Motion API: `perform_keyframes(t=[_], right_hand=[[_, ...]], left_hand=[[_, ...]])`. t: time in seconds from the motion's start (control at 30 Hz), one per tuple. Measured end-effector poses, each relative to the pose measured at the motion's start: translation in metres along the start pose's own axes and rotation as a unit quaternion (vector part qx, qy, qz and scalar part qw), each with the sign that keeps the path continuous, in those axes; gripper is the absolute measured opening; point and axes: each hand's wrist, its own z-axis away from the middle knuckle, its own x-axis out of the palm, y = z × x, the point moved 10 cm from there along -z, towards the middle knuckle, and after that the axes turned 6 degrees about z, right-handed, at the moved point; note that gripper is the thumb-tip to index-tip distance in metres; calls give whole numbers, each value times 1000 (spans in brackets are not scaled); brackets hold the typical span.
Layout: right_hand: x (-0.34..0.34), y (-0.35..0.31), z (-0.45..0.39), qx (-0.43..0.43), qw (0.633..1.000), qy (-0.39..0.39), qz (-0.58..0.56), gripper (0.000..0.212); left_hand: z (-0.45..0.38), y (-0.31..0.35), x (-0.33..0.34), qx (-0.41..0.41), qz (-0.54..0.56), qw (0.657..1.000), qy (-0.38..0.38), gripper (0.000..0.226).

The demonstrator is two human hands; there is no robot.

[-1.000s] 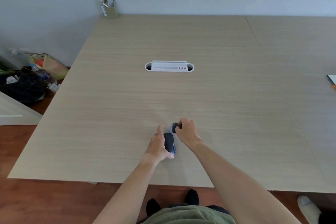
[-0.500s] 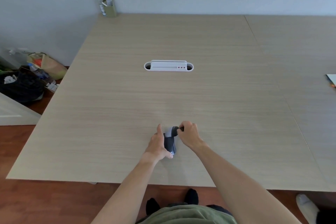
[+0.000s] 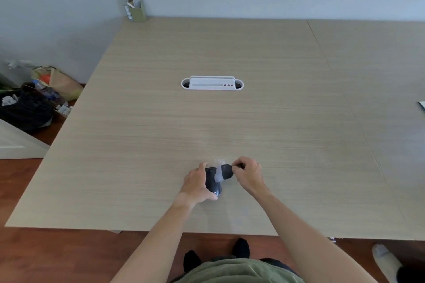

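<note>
A dark computer mouse (image 3: 212, 185) lies on the light wooden table (image 3: 207, 122) near its front edge. My left hand (image 3: 196, 185) grips the mouse from its left side, thumb at the near end. My right hand (image 3: 248, 173) pinches a small dark and grey piece (image 3: 223, 172), which looks like a cover or a cloth, and holds it over the far right part of the mouse. What the piece is exactly I cannot tell.
A white cable-port insert (image 3: 212, 84) sits in the table's middle. An olive pen holder (image 3: 135, 8) stands at the far left corner against the wall. Bags and clutter (image 3: 34, 101) lie on the floor to the left. A flat item (image 3: 422, 105) shows at the right edge.
My right hand has brought the small dark piece from beyond the mouse's far end onto its top right. My left hand has kept its hold on the mouse.
</note>
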Motion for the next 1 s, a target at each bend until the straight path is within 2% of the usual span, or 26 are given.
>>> perform_keyframes(t=[0.07,0.1,0.23,0.27,0.37,0.4,0.53,0.63,0.73,0.8,0.9,1.0], right_hand=[[11,7,7,6,997,-72,10,16],[14,12,9,2,996,-83,32,17],[-7,20,9,10,999,30,42,19],[-6,18,10,10,999,25,30,19],[13,14,14,6,998,-55,13,18],[14,14,14,2,998,-54,25,18],[-3,16,11,12,998,60,25,16],[1,5,9,0,999,38,5,16],[9,-1,5,-4,1000,-3,19,17],[6,-5,2,-14,999,16,30,16],[6,-10,-1,-11,1000,20,2,14],[16,-11,-3,-16,999,-10,47,14]], left_hand=[[-1,1,1,-1,-8,1000,-4,110],[-2,2,2,-3,-7,1000,-6,111],[-3,2,3,-11,7,1000,-15,112],[-3,1,4,-12,10,1000,-16,112],[-4,0,5,-11,8,1000,-16,112],[-4,0,5,-10,6,1000,-15,113],[-4,-3,8,-20,0,999,-29,120],[-1,-4,15,-39,0,999,-27,120],[1,-6,17,-55,30,998,19,108],[2,-10,17,-70,57,995,49,97],[1,-15,16,-87,81,991,57,82],[1,-17,15,-93,83,991,56,81]])
